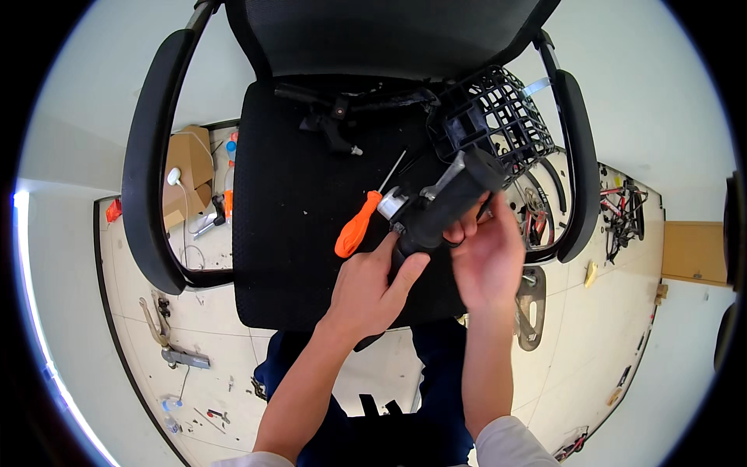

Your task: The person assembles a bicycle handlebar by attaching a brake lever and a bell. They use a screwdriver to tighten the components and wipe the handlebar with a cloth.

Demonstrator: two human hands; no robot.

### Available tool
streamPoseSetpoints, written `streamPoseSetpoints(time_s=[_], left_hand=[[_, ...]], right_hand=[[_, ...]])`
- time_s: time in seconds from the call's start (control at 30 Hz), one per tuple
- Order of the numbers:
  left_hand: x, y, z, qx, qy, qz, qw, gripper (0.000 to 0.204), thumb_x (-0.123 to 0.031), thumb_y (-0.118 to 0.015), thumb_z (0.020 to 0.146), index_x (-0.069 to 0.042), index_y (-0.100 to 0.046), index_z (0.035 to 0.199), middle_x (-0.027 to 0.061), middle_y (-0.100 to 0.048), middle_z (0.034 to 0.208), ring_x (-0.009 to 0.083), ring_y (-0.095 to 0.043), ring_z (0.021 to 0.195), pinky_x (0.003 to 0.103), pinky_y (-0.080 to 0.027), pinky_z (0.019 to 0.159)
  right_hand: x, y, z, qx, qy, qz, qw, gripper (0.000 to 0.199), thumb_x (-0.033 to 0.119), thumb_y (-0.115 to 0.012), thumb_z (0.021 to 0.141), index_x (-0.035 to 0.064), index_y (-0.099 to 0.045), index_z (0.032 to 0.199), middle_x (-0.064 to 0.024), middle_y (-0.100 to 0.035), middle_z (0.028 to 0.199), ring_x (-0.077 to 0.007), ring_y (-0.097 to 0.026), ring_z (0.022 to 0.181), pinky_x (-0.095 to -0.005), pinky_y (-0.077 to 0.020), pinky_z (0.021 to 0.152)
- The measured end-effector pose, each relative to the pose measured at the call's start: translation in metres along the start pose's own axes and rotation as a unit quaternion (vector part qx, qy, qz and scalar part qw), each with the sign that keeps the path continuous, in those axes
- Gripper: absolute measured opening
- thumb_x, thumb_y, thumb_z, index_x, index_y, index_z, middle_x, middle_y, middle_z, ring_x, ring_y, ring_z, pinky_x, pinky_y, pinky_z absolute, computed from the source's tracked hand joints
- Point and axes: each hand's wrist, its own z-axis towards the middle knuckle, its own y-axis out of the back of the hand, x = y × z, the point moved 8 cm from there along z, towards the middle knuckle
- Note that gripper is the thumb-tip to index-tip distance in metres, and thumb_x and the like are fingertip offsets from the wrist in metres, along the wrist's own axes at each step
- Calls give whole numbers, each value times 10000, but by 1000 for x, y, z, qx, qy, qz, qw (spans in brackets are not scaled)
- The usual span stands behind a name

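My left hand (369, 284) is wrapped round the lower end of a black handlebar grip (453, 204), held tilted over the chair seat (272, 241). A round silver fitting (391, 204), perhaps a bell, sits on the left side of the bar, with a lever-like metal part near it. My right hand (490, 261) is at the right side of the grip, its fingers curled; a thin dark thing shows at the fingertips, too small to name. An orange-handled screwdriver (358, 226) lies on the seat just left of the grip.
Behind on the seat lie a black bike part with a lever (331, 121) and a black lattice basket (498, 113). Armrests (159, 163) flank the seat. On the floor are a cardboard box (189, 167), metal parts (183, 356) and red-and-black bike parts (622, 210).
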Motion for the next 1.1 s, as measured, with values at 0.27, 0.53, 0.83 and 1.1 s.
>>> streamPoseSetpoints(time_s=[0.27,0.53,0.83,1.1], left_hand=[[27,-7,3,-50,138,-235,961,328,-301,-551,970,25,-589,966,50,-584,664,109,-563,534,255,-438,505],[22,-13,6,-69,100,-122,985,310,-259,-562,961,45,-611,1005,52,-583,615,119,-562,539,280,-435,519],[17,-16,8,-15,124,-100,987,343,-295,-588,954,42,-635,988,52,-586,595,123,-574,547,277,-440,538],[11,-8,8,-32,49,-26,998,413,-338,-616,931,67,-611,1013,191,-636,668,330,-666,632,364,-489,585]], right_hand=[[-22,-19,-10,0,95,-201,975,240,222,-401,1051,41,-461,906,23,-350,572,-73,-325,472,-236,-385,546],[-7,-12,-20,-15,216,-243,946,215,194,-420,1042,17,-479,938,14,-429,581,-35,-340,452,-197,-383,522],[-3,-19,-30,43,189,-403,895,182,166,-469,1021,12,-548,966,44,-416,591,-37,-336,496,-204,-332,493],[3,-43,-49,83,367,-548,747,87,19,-594,872,-29,-613,942,-102,-652,788,-258,-601,590,-325,-507,580]])
